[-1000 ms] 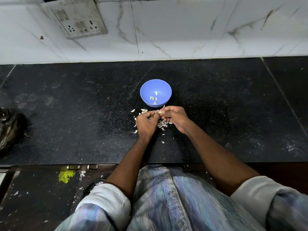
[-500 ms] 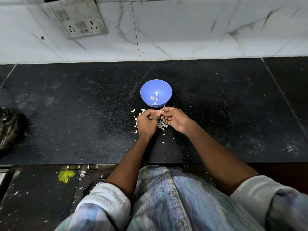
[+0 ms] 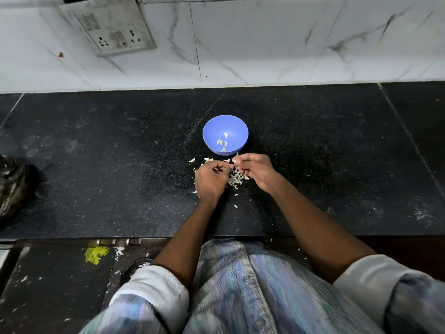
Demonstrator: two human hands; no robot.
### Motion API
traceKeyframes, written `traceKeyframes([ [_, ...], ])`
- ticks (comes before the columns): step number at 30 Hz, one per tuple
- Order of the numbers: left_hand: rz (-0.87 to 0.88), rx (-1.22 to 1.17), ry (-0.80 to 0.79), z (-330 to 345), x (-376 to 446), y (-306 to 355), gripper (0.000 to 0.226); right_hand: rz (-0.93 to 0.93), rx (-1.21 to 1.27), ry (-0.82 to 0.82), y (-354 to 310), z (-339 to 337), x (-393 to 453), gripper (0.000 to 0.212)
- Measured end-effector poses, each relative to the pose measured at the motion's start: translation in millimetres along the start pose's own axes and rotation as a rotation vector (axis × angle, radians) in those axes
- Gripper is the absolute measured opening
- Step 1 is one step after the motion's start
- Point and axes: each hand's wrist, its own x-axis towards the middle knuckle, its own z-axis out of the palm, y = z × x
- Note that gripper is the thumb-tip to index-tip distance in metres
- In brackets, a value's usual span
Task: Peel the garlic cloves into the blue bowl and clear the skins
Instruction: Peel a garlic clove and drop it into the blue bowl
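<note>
Garlic clove (image 3: 233, 161) pinched between curled fingertips of left hand (image 3: 210, 181) and right hand (image 3: 257, 171), too small to read its long axis. Blue bowl (image 3: 209, 131) just beyond the knuckles, toward the worktop's back edge, right hand nearer; smooth plastic, round, a few pale peeled cloves (image 3: 222, 142) inside. Papery white skins (image 3: 236, 178) scattered on speckled black worktop (image 3: 120, 165) beneath both hands.

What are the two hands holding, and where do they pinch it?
Both the left hand and right hand pinch something small at their fingertips, probably a garlic clove; which part cannot be told.
</note>
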Motion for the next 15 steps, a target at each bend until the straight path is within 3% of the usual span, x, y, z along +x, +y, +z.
traceKeyframes([
  [4, 0.0, -0.088, -0.048, 0.1, -0.7, 2.6, 0.011, -0.072, -0.18, -0.001, -5.1, -0.1, -4.1, 0.015],
  [9, -0.041, -0.163, -0.058, 2.9, -2.2, 1.4, 0.008, -0.122, -0.227, 0.003, -6.9, 1.5, -5.7, 0.019],
  [15, 0.072, -0.155, 0.0, 2.1, -3.8, 4.7, 0.008, 0.016, -0.115, -0.054, -9.9, 2.6, -6.1, 0.018],
])
